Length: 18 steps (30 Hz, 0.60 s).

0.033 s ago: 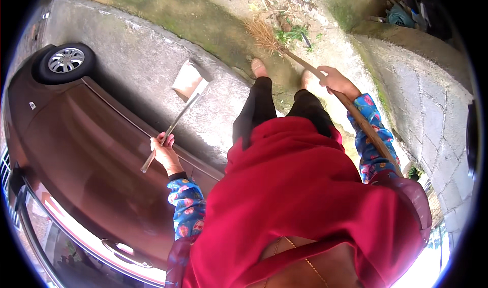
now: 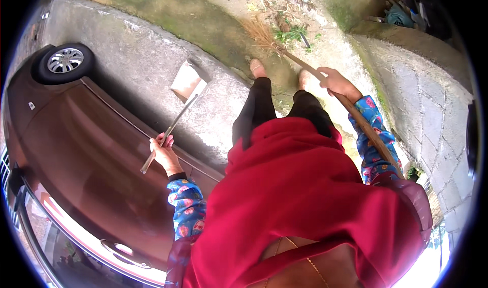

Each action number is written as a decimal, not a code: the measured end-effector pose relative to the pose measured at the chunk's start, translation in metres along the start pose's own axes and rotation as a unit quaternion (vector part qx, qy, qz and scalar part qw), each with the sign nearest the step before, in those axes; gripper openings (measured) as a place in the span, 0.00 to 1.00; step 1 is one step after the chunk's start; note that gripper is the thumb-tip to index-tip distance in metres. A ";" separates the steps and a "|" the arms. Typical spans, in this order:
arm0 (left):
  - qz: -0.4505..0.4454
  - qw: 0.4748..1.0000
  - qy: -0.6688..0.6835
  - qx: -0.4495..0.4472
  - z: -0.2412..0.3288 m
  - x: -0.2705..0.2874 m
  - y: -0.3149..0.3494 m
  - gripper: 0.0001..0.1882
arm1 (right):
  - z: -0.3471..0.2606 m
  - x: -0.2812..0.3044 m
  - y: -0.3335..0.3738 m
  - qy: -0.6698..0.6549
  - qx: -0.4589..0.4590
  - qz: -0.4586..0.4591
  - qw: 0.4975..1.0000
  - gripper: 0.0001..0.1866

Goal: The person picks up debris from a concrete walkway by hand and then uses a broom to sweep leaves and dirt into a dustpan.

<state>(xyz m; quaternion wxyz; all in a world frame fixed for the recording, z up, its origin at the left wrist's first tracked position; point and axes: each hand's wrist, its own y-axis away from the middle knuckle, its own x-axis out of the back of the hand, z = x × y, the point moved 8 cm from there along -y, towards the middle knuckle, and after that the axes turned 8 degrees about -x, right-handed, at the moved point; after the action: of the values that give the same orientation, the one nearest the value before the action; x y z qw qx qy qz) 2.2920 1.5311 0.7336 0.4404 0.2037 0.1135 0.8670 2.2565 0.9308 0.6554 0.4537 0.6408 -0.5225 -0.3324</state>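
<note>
My left hand [image 2: 165, 150] is closed around the metal handle of a long-handled dustpan [image 2: 189, 82]. Its pale pan hangs over the grey concrete, beside the brown car. On the other side, my right hand [image 2: 339, 83] grips the wooden stick of a broom [image 2: 363, 123], whose upper end runs back along my forearm. The broom's straw bristles [image 2: 259, 33] fan out on the ground ahead of my feet. Just right of the bristles lies a small pile of leaves and dry debris [image 2: 291, 31]; the bristles are close to it, but contact is hard to make out.
A brown car [image 2: 96, 150] fills the left side. A raised concrete ledge [image 2: 132, 39] runs between it and the mossy ground [image 2: 203, 16]. To the right stands a grey block wall [image 2: 424, 102], with assorted items [image 2: 401, 16] in the far right corner.
The broom's bristles have shifted very slightly left, away from the debris. Both hands keep their holds, and the dustpan has barely moved.
</note>
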 end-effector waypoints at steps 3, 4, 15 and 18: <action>0.009 1.000 0.001 -0.006 -0.003 0.001 0.008 0.17 | -0.014 -0.030 0.013 -0.008 0.009 -0.073 0.997 0.29; 0.004 1.000 0.003 -0.010 -0.003 0.000 0.011 0.17 | -0.004 -0.041 0.001 0.002 0.020 -0.070 0.997 0.29; 0.052 0.995 0.057 -0.069 0.024 0.018 0.143 0.17 | 0.046 0.043 -0.078 -0.097 0.088 -0.113 0.985 0.28; 0.072 0.993 0.052 -0.082 0.022 0.019 0.192 0.17 | 0.060 0.085 -0.024 -0.074 0.073 -0.059 0.993 0.28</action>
<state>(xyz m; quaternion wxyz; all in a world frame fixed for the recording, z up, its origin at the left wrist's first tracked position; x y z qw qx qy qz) 2.1542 1.4339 0.8308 0.3854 0.1294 0.0495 0.9123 2.2314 0.8353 0.6151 0.3458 0.6753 -0.5389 -0.3660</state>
